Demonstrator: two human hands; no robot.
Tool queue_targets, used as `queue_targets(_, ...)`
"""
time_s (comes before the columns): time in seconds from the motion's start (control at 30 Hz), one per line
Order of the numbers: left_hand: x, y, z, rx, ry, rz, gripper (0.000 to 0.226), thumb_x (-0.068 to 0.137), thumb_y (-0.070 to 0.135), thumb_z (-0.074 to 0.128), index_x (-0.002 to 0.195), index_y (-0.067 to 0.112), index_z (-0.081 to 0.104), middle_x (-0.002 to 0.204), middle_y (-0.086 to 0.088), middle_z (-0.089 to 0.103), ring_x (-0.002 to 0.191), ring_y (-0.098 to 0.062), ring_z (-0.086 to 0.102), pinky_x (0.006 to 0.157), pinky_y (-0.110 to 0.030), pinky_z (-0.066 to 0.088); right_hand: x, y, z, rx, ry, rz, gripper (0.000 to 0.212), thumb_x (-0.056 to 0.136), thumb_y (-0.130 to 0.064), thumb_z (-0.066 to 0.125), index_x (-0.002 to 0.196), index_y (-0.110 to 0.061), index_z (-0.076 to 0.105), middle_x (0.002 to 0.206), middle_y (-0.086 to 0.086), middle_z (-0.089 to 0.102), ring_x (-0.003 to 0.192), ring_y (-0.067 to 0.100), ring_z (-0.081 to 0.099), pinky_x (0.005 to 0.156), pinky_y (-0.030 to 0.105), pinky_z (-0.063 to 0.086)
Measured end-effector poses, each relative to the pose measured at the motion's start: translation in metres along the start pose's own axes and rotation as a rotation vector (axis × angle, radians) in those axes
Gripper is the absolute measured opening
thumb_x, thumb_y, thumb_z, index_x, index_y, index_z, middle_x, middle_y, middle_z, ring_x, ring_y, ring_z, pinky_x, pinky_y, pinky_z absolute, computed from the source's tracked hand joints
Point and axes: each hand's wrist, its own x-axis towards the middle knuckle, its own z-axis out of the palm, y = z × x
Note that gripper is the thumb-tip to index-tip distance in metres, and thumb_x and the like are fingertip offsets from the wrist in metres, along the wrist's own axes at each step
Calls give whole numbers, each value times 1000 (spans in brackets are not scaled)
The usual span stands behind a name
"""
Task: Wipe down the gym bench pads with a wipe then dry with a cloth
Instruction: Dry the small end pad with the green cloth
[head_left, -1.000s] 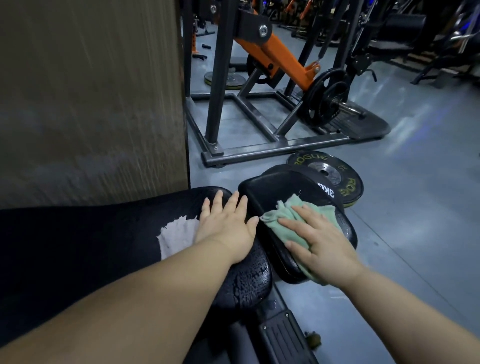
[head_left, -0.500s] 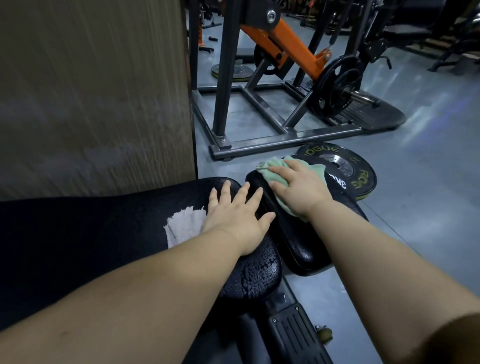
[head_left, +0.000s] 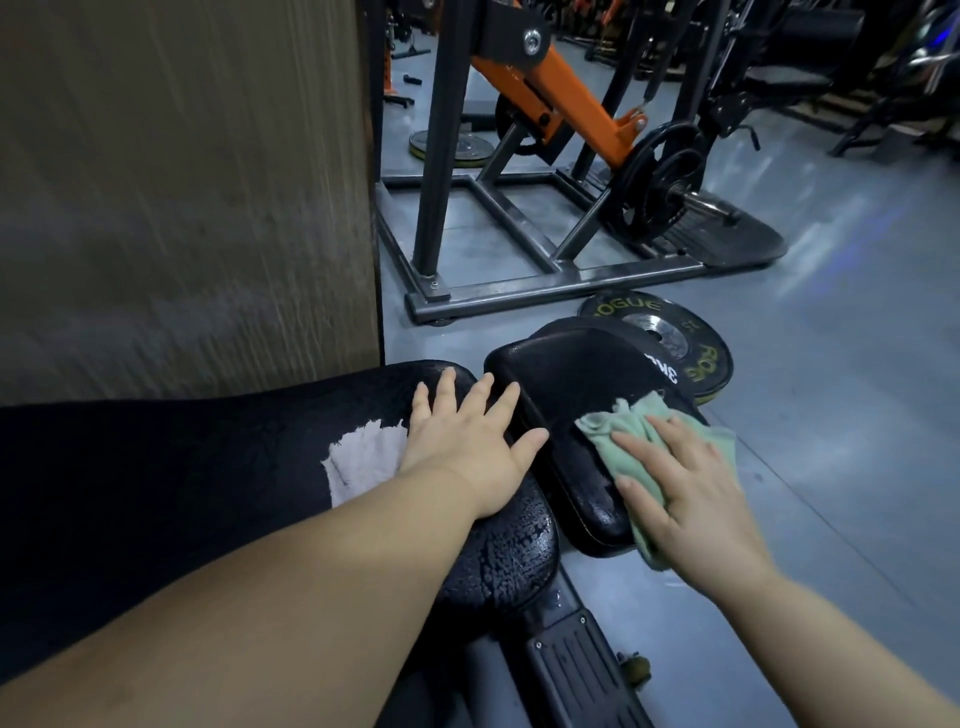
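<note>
A long black bench pad (head_left: 208, 457) with a cracked, wet-looking surface runs from the left edge to the middle. A smaller black seat pad (head_left: 566, 379) sits just right of it. My left hand (head_left: 467, 441) rests flat on the long pad's end, fingers straight. A white wipe (head_left: 363, 462) lies on that pad, partly under my left wrist. My right hand (head_left: 680, 483) presses a pale green cloth (head_left: 623, 431) flat against the near right part of the seat pad.
A brown wall panel (head_left: 182, 182) stands close on the left. A steel machine frame (head_left: 545, 286) with an orange arm (head_left: 576, 104) stands behind the pads. A black Rogue plate (head_left: 675, 338) lies on the grey floor beside the seat pad. A footplate (head_left: 576, 675) is below.
My right hand has slid the green cloth back from the seat pad's far end to its near right part. My left hand stays on the long pad.
</note>
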Motion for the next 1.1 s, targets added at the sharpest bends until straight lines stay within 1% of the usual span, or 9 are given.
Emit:
queue_targets(0.17, 2, -1, 1, -17, 1, 10, 70, 92, 71, 6, 154, 39, -1, 163, 8, -4, 148, -30, -18, 118, -53, -12, 15, 2, 5, -54, 19, 55, 58, 85, -62, 29, 129, -36, 57, 142, 1, 47, 137, 24, 33, 110, 50, 28)
queue_targets(0.27, 2, -1, 3, -12, 6, 11, 70, 92, 71, 6, 154, 39, -1, 163, 8, -4, 147, -30, -18, 117, -53, -13, 54, 6, 2, -109, -104, 60, 55, 87, -63, 30, 136, -44, 46, 148, -5, 37, 139, 19, 27, 112, 45, 25)
queue_targets(0.37, 3, -1, 3, -11, 7, 7, 70, 92, 72, 6, 154, 39, -1, 163, 8, -4, 147, -29, -19, 117, -52, -13, 96, 7, 5, -121, -170, 71, 47, 94, -52, 39, 140, -44, 39, 153, -5, 29, 142, 18, 18, 115, 41, 20)
queue_targets(0.5, 3, 0, 4, -5, 5, -1, 70, 91, 72, 7, 153, 40, -1, 163, 8, -4, 147, -29, -19, 117, -52, -14, 143, -3, 11, -65, -171, 133, 46, 95, -51, 41, 140, -45, 38, 153, -9, 27, 140, 18, 22, 111, 40, 25)
queue_targets(0.6, 4, -1, 3, -1, 6, -7, 70, 91, 72, 8, 153, 41, -1, 163, 9, -4, 147, -28, -19, 117, -52, -14, 159, -6, 15, -30, -170, 171, 45, 93, -53, 42, 137, -47, 39, 150, -11, 30, 138, 20, 27, 109, 44, 30)
queue_targets(0.77, 3, -1, 3, 0, 5, -7, 70, 91, 72, 8, 153, 41, -1, 163, 9, -2, 148, -28, -18, 117, -52, -13, 120, -4, 10, -115, -131, 165, 48, 93, -56, 39, 140, -44, 39, 153, -4, 29, 141, 21, 21, 112, 42, 25)
queue_targets(0.87, 3, -1, 3, 4, 4, -3, 71, 91, 72, 7, 153, 40, -2, 163, 9, -3, 148, -29, -17, 118, -53, -11, 72, -5, 4, -145, -132, 129, 64, 81, -70, 22, 138, -47, 39, 153, -5, 31, 143, 19, 19, 113, 44, 22)
queue_targets(0.93, 3, -1, 2, 1, 6, 0, 71, 91, 72, 6, 153, 40, -2, 163, 8, -3, 148, -29, -17, 118, -53, -11, 43, -9, 3, -135, -104, 137, 72, 75, -72, 14, 137, -47, 42, 152, -8, 32, 143, 18, 19, 114, 45, 19)
queue_targets(1.1, 2, -1, 2, -7, 4, 6, 71, 92, 72, 9, 154, 39, -1, 163, 8, -3, 148, -30, -17, 118, -53, -11, 8, -15, 7, -126, -13, 141, 65, 82, -66, 21, 134, -41, 50, 147, -4, 41, 141, 20, 26, 112, 48, 21)
